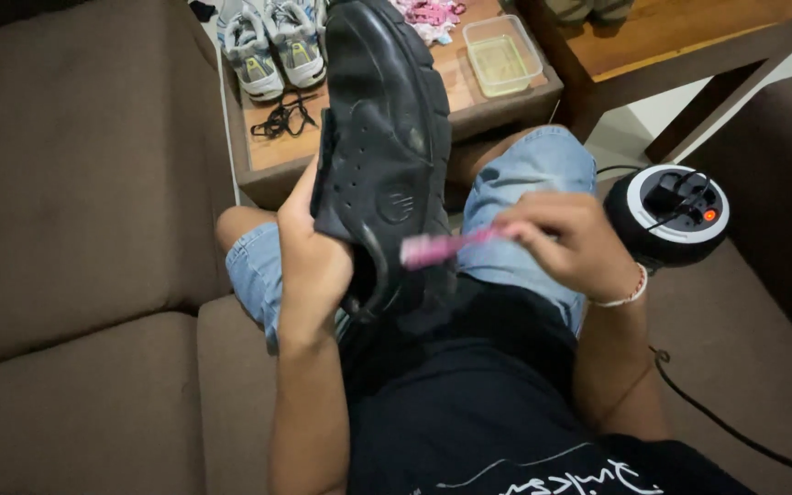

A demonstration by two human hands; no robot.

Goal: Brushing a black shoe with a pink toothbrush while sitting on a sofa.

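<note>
1 black shoe (387, 137), 1 pink brush (442, 246), 2 grey sneakers (272, 41), 1 clear plastic container (502, 55), 1 loose black lace bundle (281, 117), 1 round cord reel (671, 213), 1 table (359, 137).

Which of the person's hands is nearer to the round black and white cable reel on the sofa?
Right. The right hand, holding a pink toothbrush, is just left of the cable reel in the picture. The left hand grips the black shoe farther away, beyond the shoe.

The left hand (313, 252) is raised, forearm upright, fingers curled in a firm clasp. The right hand (568, 246) hovers beside it, wrist bent inward, fingers pinched together, a beaded bracelet at the wrist.
</note>
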